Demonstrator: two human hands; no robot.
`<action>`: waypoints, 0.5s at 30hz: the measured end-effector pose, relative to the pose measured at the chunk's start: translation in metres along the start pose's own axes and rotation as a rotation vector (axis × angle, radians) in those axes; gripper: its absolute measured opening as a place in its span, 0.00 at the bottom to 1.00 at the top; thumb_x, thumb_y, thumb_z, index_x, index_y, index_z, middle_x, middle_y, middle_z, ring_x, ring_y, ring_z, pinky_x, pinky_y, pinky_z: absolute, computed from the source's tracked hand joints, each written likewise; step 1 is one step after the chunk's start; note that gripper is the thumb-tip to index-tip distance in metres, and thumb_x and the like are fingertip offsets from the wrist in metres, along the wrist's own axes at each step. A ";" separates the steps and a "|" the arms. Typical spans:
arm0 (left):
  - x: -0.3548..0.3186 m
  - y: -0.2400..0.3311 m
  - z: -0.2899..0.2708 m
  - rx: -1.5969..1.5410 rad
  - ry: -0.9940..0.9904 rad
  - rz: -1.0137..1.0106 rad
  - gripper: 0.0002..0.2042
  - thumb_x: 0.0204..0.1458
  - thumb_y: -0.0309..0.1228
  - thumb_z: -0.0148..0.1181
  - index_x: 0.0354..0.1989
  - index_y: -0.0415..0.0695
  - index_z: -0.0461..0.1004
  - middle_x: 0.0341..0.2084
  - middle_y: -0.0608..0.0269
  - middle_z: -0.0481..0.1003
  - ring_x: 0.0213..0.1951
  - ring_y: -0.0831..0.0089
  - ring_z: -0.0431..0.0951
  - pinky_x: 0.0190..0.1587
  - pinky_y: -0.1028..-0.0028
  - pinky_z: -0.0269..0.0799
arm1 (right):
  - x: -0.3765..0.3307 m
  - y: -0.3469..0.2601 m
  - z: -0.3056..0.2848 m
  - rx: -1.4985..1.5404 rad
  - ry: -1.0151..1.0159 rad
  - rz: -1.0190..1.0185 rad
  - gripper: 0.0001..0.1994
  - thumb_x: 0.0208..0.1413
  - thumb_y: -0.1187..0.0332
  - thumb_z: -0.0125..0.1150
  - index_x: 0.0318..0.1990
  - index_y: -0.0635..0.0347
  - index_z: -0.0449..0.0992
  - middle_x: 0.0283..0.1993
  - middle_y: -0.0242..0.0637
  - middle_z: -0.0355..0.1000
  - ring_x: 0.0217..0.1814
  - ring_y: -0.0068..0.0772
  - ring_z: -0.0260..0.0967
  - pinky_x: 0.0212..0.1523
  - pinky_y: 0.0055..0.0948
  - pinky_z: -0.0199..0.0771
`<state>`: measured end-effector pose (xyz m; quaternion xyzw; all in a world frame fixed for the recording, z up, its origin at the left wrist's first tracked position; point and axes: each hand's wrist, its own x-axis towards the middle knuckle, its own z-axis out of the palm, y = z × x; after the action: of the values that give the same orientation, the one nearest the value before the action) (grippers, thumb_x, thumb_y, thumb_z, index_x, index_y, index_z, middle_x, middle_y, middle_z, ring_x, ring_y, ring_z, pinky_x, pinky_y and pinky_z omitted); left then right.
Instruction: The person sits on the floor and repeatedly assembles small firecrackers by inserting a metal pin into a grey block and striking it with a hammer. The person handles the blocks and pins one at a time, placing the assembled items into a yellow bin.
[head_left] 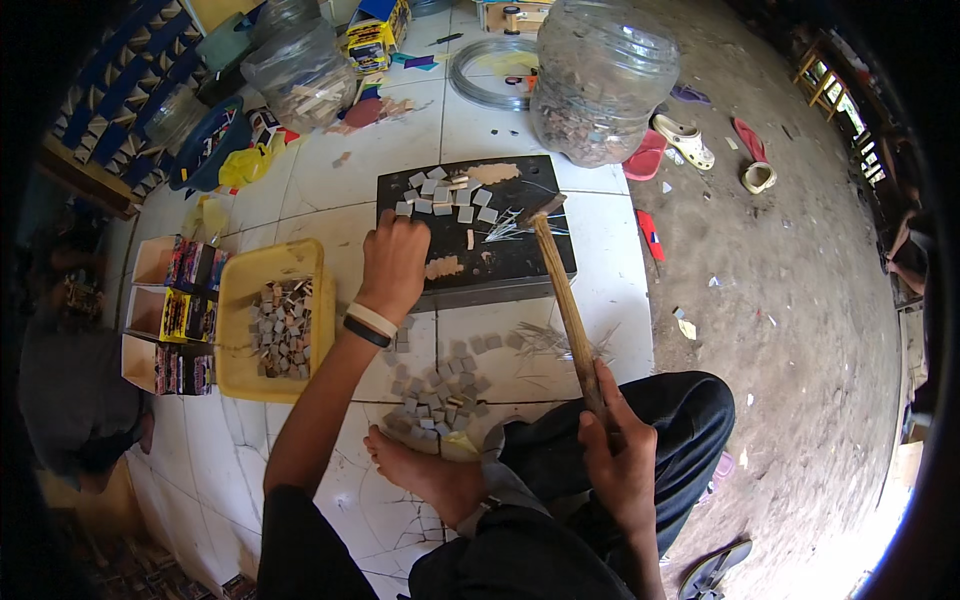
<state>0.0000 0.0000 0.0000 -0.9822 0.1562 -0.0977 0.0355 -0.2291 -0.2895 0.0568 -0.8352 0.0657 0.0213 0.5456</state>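
Observation:
My right hand (620, 450) grips the wooden handle of a hammer (567, 300), whose head rests at the right of a black block (520, 265). At the block's left edge, my left hand (393, 265) has its fingers curled down; what they hold, if anything, is hidden. Just beyond those fingers, several small grey square pieces (464, 213) lie on the block. Thin wire pins (503, 232) are bunched beside the hammer head. More grey squares (435, 390) are scattered on the white tiles in front of the block, with loose wires (550, 343) to their right.
Left of my arm stands a yellow tub (232, 345) holding small squares, beside open printed boxes (150, 313). Farther off are large clear plastic containers (600, 85), a wire coil (465, 78) and a blue basin (190, 165). Sandals (685, 140) lie on the dirt floor at right.

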 end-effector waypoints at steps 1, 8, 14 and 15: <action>0.002 -0.001 -0.002 -0.009 -0.028 0.020 0.06 0.47 0.22 0.69 0.34 0.44 0.82 0.38 0.50 0.82 0.51 0.49 0.82 0.44 0.54 0.83 | -0.001 -0.001 -0.001 -0.003 -0.008 0.008 0.30 0.68 0.81 0.59 0.77 0.61 0.66 0.30 0.28 0.71 0.32 0.16 0.66 0.36 0.19 0.70; 0.019 -0.031 -0.008 -0.573 -0.018 0.088 0.07 0.50 0.20 0.70 0.36 0.38 0.79 0.30 0.56 0.80 0.36 0.66 0.84 0.36 0.65 0.80 | -0.001 -0.001 0.003 0.007 0.029 0.010 0.29 0.68 0.81 0.59 0.76 0.63 0.67 0.31 0.27 0.72 0.32 0.15 0.66 0.36 0.18 0.70; -0.008 -0.009 0.016 -1.515 0.172 -0.280 0.15 0.65 0.19 0.62 0.59 0.37 0.81 0.40 0.57 0.84 0.44 0.72 0.87 0.50 0.75 0.85 | 0.002 0.002 0.005 -0.010 -0.015 0.030 0.29 0.67 0.81 0.59 0.75 0.63 0.68 0.36 0.35 0.76 0.35 0.19 0.69 0.40 0.21 0.73; -0.009 -0.004 0.022 -1.563 0.216 -0.285 0.15 0.65 0.19 0.63 0.59 0.35 0.80 0.41 0.57 0.83 0.44 0.72 0.87 0.51 0.74 0.85 | 0.003 0.002 0.005 -0.017 -0.029 0.012 0.29 0.66 0.81 0.59 0.75 0.63 0.68 0.39 0.41 0.77 0.38 0.24 0.73 0.41 0.24 0.74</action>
<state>-0.0032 0.0075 -0.0223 -0.7185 0.0553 -0.0583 -0.6909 -0.2263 -0.2861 0.0524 -0.8391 0.0626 0.0372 0.5391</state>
